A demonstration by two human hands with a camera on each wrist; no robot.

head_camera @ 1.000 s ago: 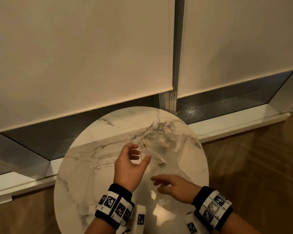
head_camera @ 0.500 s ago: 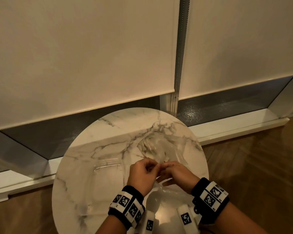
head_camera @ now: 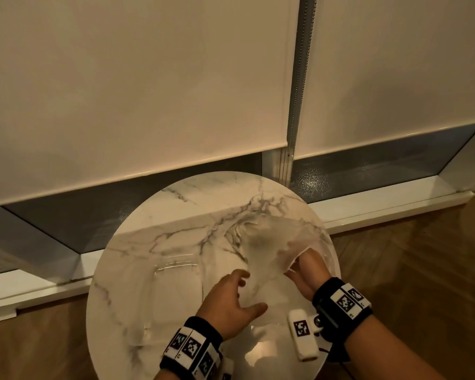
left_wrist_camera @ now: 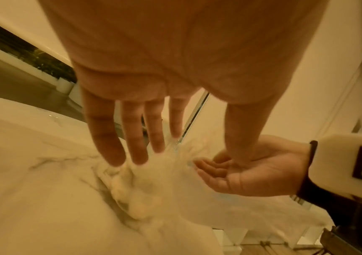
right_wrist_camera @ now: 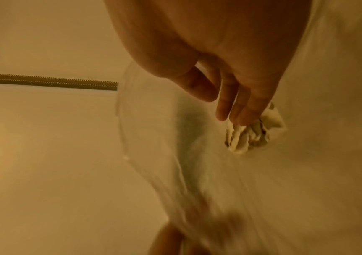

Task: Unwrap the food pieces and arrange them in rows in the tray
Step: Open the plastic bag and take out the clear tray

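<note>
A clear plastic bag (head_camera: 261,250) lies crumpled on the right half of the round marble table (head_camera: 176,215). Pale food pieces (left_wrist_camera: 132,198) show as blurred lumps through the film. My left hand (head_camera: 248,290) hovers over the bag's near end with fingers (left_wrist_camera: 136,146) straight and spread, holding nothing. My right hand (head_camera: 302,266) reaches into the bag at the right, fingers loosely extended, and its fingertips (right_wrist_camera: 241,119) touch a crumpled knot of film (right_wrist_camera: 254,134). A clear tray (head_camera: 176,266) sits left of the bag; no food shows in it.
The table stands against a low window sill (head_camera: 381,207) under two lowered roller blinds (head_camera: 137,91), with a bead chain (head_camera: 291,149) hanging between them. Wooden floor (head_camera: 422,270) surrounds the table.
Half a second ago both hands met at the middle, pinching the film. They have since parted: the left drew back and opened, and the right moved right into the bag.
</note>
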